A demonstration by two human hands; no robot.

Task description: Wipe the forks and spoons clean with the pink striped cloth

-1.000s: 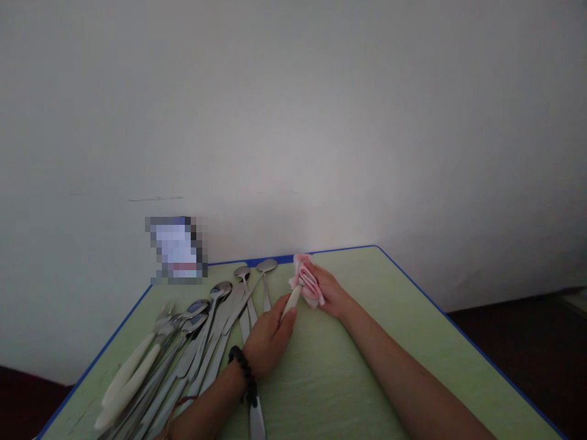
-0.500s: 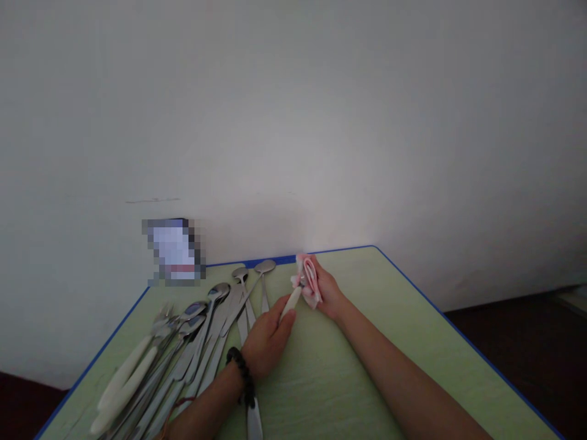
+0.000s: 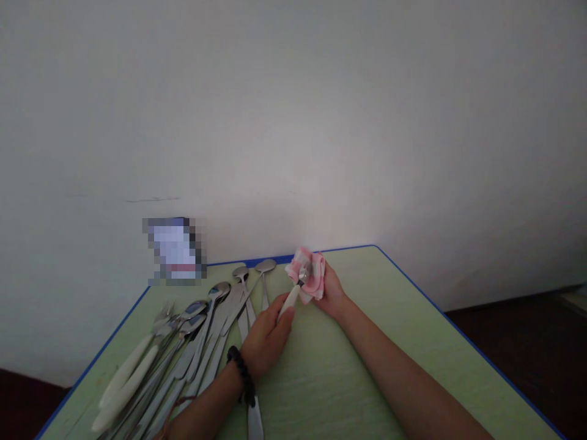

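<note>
My left hand (image 3: 270, 333), wearing a dark braided bracelet, is closed around the white handle of a spoon (image 3: 290, 300). The spoon points up and away, and its shiny metal head lies against a pink and white cloth (image 3: 315, 282). Behind that folded cloth, my right hand (image 3: 334, 290) is closed on it, with most of its fingers hidden. To the left of my left hand, a spread of metal cutlery (image 3: 206, 342) covers the table, with several spoons, flat-handled pieces and white-handled forks (image 3: 131, 373).
The green table (image 3: 376, 342) has a blue edge and stands against a pale wall (image 3: 293, 122). A blurred-out phone (image 3: 174, 250) leans on the wall at the back left corner. One metal handle (image 3: 254, 418) lies under my left wrist.
The cloth has opened out around the spoon's head, which now shows more of its metal. My left hand has shifted slightly back to the left; the cutlery on the table stays put.
</note>
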